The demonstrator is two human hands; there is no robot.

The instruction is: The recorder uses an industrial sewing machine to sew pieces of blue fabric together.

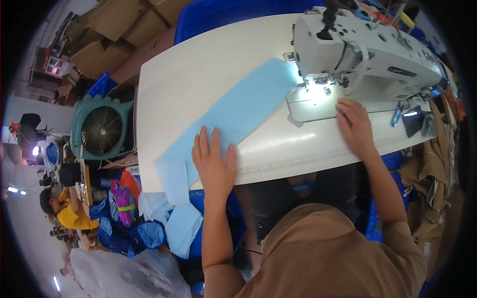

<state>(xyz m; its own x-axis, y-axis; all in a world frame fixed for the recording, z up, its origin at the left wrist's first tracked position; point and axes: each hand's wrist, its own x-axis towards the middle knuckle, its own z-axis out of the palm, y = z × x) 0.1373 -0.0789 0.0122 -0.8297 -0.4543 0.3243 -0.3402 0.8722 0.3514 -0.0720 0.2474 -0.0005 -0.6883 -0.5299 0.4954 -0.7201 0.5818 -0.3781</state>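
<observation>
A long light-blue piece of fabric lies slantwise across the white sewing table. Its far end reaches the lit needle area of a white sewing machine, and its near end hangs over the table's front edge. My left hand rests flat on the fabric with fingers spread. Beside the machine's metal bed plate, my right hand lies on the tabletop, fingers slightly bent and apart from the thumb. Nothing shows in its grasp.
Blue-handled thread snips lie right of my right hand. More light-blue fabric sits in a blue bin below the table. A green fan stands at left, cardboard boxes behind. A person in yellow works at far left.
</observation>
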